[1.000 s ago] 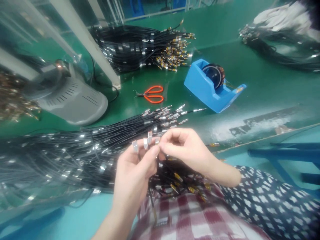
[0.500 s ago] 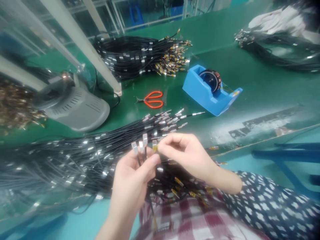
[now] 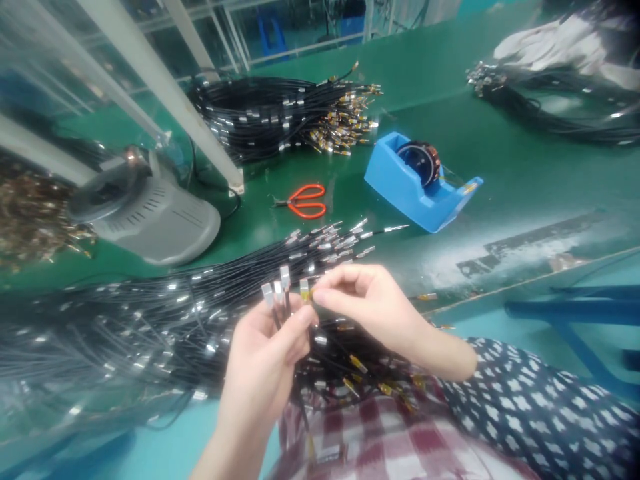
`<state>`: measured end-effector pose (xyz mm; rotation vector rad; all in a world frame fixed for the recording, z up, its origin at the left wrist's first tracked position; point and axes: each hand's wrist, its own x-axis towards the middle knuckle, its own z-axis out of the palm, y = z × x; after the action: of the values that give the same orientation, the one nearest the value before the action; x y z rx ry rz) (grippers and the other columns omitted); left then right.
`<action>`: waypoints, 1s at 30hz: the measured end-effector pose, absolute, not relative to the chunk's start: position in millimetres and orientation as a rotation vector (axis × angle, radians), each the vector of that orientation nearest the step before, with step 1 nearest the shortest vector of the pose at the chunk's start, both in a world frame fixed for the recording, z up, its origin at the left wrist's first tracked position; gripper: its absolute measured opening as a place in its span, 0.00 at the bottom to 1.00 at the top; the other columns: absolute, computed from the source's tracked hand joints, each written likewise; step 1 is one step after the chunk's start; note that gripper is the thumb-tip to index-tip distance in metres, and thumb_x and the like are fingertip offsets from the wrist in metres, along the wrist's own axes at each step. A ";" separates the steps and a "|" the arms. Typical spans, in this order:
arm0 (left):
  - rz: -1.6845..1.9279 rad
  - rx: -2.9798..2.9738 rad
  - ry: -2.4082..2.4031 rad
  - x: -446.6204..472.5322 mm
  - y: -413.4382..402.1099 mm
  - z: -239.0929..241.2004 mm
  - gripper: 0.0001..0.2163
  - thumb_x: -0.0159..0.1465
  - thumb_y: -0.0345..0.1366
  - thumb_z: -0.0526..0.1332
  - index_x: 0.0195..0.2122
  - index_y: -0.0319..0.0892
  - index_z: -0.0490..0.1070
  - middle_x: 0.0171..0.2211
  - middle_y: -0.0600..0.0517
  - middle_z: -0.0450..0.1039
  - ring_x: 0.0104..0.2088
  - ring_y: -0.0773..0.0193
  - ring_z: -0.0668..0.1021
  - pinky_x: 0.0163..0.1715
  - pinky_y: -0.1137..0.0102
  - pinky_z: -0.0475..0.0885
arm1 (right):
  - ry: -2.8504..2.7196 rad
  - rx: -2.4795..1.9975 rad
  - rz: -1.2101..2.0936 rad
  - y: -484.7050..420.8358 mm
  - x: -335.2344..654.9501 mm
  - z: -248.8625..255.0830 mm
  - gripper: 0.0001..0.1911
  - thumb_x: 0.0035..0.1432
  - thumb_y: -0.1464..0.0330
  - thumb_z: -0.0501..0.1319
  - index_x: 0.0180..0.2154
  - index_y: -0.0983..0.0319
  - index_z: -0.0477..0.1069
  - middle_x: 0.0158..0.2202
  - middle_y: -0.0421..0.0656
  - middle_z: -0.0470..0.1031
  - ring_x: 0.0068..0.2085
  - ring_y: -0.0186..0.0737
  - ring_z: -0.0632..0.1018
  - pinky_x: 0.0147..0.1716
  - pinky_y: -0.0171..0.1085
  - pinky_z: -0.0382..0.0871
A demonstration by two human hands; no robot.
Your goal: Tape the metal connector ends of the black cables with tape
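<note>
My left hand [image 3: 265, 353] is closed around several black cables, whose flat silver connectors [image 3: 285, 275] stand up above the thumb and fingers. Thumb and fingers of my right hand [image 3: 375, 303] pinch at a small piece of yellow tape [image 3: 307, 296] just below another silver connector [image 3: 304, 285], right beside the left fingertips. How far the tape wraps round that cable is hidden by the fingers. Under both hands lies a large bundle of black cables [image 3: 200, 307] with silver ends. Several cable ends with yellow tape [image 3: 358, 363] hang near my lap.
Beyond the hands, orange-handled cutters [image 3: 307, 201] and a blue tape dispenser [image 3: 400, 180] rest on the green table [image 3: 510, 173]. A grey device [image 3: 170, 220] stands at left by a white post [image 3: 165, 87]. Coiled cables with yellow ends [image 3: 270, 113] lie behind; another coil [image 3: 540, 117] is far right.
Both hands have shifted very slightly left, and the right fingers have moved a little along the yellow tape. Everything on the table stays in place.
</note>
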<state>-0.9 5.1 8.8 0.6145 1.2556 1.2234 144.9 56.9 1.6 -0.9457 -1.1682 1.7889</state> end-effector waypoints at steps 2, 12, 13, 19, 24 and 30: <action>1.209 0.634 1.243 -1.0 5.3 9.6 0.06 0.58 0.32 0.69 0.31 0.36 0.73 0.23 0.54 0.70 0.16 0.80 0.58 0.17 0.79 0.52 | -1.137 -0.896 1.827 57.8 144.2 0.7 0.14 0.50 0.60 0.70 0.29 0.64 0.76 0.27 0.41 0.78 0.31 0.35 0.75 0.37 0.37 0.70; 1.088 0.701 1.146 -3.7 11.3 11.4 0.09 0.60 0.36 0.67 0.27 0.36 0.73 0.23 0.53 0.69 0.16 0.80 0.55 0.16 0.78 0.50 | -1.110 -0.676 2.007 67.2 142.8 -0.1 0.11 0.51 0.63 0.69 0.28 0.64 0.73 0.21 0.39 0.75 0.26 0.34 0.76 0.33 0.37 0.72; 1.105 0.697 1.172 -2.5 11.1 12.1 0.08 0.59 0.36 0.68 0.28 0.36 0.73 0.23 0.54 0.68 0.17 0.79 0.56 0.17 0.79 0.51 | -1.120 -0.703 1.952 65.9 142.0 0.2 0.10 0.51 0.64 0.69 0.28 0.64 0.73 0.22 0.38 0.75 0.26 0.34 0.76 0.32 0.37 0.72; 1.198 0.755 1.396 2.7 7.0 13.0 0.09 0.54 0.35 0.72 0.29 0.38 0.73 0.21 0.58 0.63 0.18 0.77 0.60 0.17 0.79 0.54 | -1.218 -0.966 1.630 56.0 141.3 6.5 0.05 0.50 0.71 0.67 0.26 0.65 0.73 0.26 0.40 0.75 0.27 0.32 0.72 0.29 0.33 0.67; 1.190 0.773 1.346 -0.2 8.3 10.3 0.08 0.55 0.35 0.71 0.29 0.37 0.75 0.22 0.54 0.69 0.18 0.77 0.61 0.18 0.78 0.54 | -1.127 -0.897 1.888 64.1 146.3 -0.4 0.08 0.47 0.68 0.72 0.31 0.64 0.77 0.27 0.38 0.76 0.27 0.31 0.75 0.30 0.32 0.68; 1.051 0.773 1.147 -8.3 13.4 9.8 0.09 0.58 0.36 0.69 0.28 0.36 0.74 0.21 0.52 0.71 0.16 0.78 0.56 0.17 0.77 0.48 | -1.111 -0.660 2.090 74.9 145.6 -3.8 0.09 0.48 0.68 0.72 0.27 0.64 0.75 0.24 0.37 0.75 0.25 0.32 0.77 0.30 0.34 0.72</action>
<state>-8.3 13.4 9.8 0.7728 1.1471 1.0511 145.6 74.9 -3.8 -0.6596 -1.1111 2.0896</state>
